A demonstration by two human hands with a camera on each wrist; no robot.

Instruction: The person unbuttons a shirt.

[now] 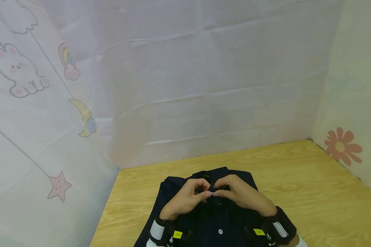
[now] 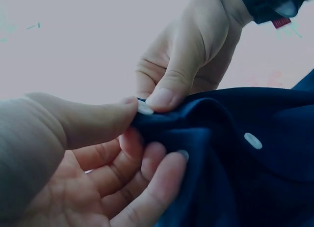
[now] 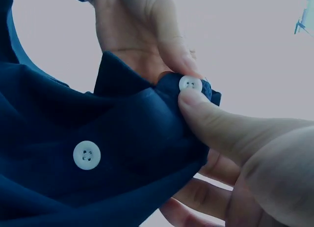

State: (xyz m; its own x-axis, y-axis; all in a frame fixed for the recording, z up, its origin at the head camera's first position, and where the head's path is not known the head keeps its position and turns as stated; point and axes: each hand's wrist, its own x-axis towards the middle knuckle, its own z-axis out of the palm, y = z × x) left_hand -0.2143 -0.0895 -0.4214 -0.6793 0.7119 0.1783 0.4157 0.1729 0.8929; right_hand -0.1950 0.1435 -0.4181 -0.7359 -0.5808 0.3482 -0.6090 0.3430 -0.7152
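A dark navy shirt [image 1: 210, 218] with white buttons lies on the table, its collar end pointing away from me. Over its upper front, my left hand [image 1: 183, 198] and right hand [image 1: 246, 195] meet at the thumbs. Between them they pinch the fabric edge at a white four-hole button [image 3: 190, 83]. In the right wrist view, my right thumb [image 3: 208, 116] presses the button's lower edge, with the left thumb just above it. My left fingers [image 2: 164, 180] curl under the cloth. Another button [image 3: 87, 155] shows lower on the shirt front.
A wood-grain table [image 1: 296, 181] extends beyond the shirt on both sides. Behind it hangs a pale creased sheet [image 1: 173, 85]. Printed figures, among them a star [image 1: 59, 187] and a flower [image 1: 343, 145], mark the side walls. Dark straps with devices [image 1: 279, 226] wrap both wrists.
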